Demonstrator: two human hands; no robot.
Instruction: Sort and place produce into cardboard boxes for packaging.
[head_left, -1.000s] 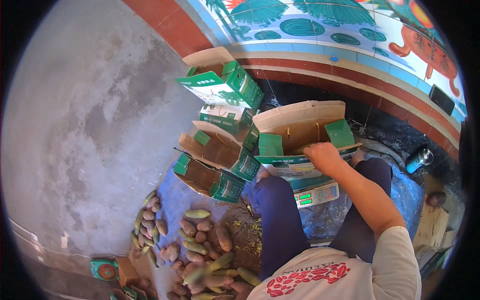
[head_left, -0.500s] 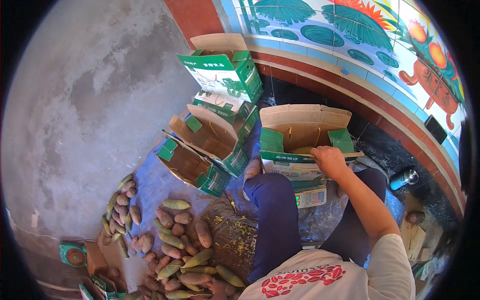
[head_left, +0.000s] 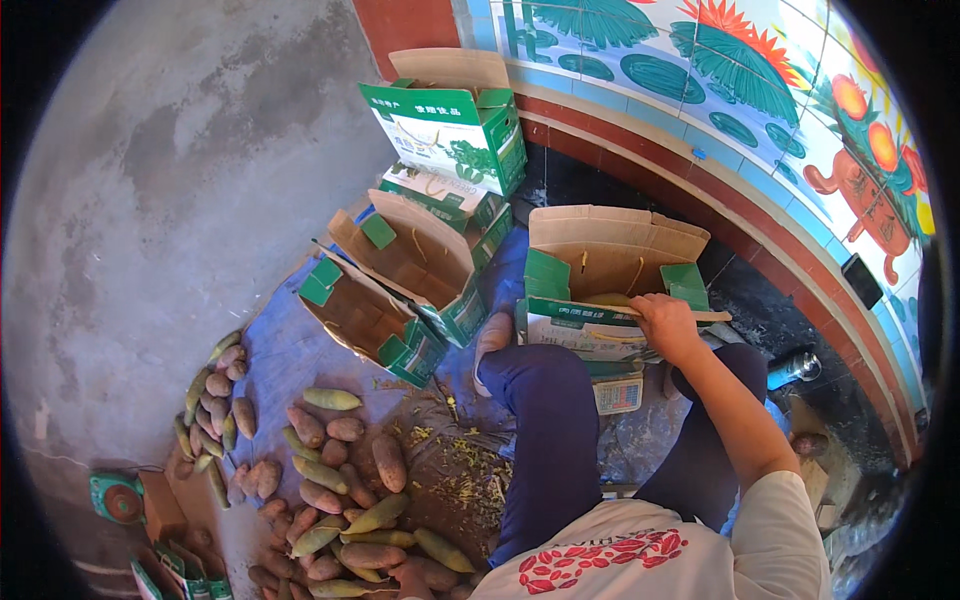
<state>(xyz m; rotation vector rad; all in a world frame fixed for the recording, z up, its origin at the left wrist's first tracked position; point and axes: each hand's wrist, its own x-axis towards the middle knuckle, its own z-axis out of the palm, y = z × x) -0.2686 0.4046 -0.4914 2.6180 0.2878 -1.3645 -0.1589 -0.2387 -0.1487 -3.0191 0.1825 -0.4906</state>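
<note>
In front of my knees stands an open green-and-white cardboard box (head_left: 585,325) with its brown back flap raised. My right hand (head_left: 668,325) has its fingers curled over the box's front edge. Inside, behind that edge, part of a yellowish-green radish (head_left: 608,299) shows. Under the box is a scale with a keypad (head_left: 619,395). At the lower edge my left hand (head_left: 410,575) reaches into a heap of long green radishes (head_left: 379,513) and reddish-brown tubers (head_left: 389,462). It is next to a reddish tuber (head_left: 441,575); its fingers are mostly hidden.
Two open boxes (head_left: 370,315) stand left of my foot on a blue sheet (head_left: 270,335). Behind them more boxes (head_left: 450,130) are stacked. A smaller row of tubers (head_left: 212,405) lies farther left. On the right are a blue bottle (head_left: 795,370) and a tiled wall (head_left: 690,75).
The view has shifted slightly, so the heap and left-hand boxes appear farther left. My right hand stays at the box's front edge, and my left hand stays in the heap. The scale's green display no longer shows.
</note>
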